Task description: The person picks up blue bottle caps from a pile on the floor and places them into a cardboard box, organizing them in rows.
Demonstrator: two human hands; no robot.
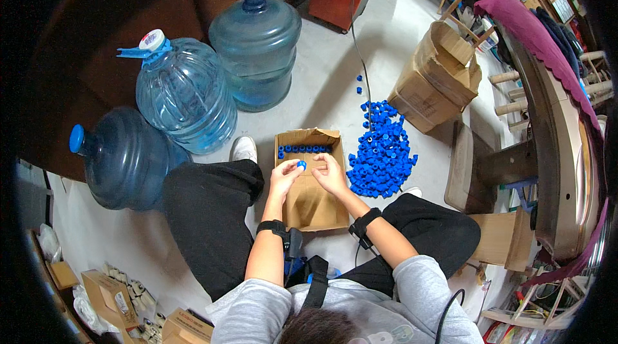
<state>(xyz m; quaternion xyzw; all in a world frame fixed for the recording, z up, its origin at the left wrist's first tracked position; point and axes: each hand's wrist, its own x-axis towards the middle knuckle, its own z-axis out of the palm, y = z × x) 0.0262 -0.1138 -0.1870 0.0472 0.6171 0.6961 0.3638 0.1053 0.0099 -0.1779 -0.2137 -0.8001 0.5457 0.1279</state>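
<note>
Between the fingertips of my left hand (pixel 285 175) is a small blue plastic cap (pixel 301 165), held above an open cardboard box (pixel 314 204). My right hand (pixel 330 175) hovers beside it with fingers apart and nothing visible in them. Inside the box, a row of blue plastic caps (pixel 303 149) lines the far wall, and one more sits at the left in front of that row. A large heap of similar blue caps (pixel 381 160) lies on the floor to the right of the box.
Large water bottles (pixel 260 54) stand at the left, one of them lying tilted. A tall, worn cardboard carton (pixel 429 83) is beyond the heap. A black cable (pixel 361 54) runs down to the caps. A table with a purple cloth (pixel 545 35) rises at the right.
</note>
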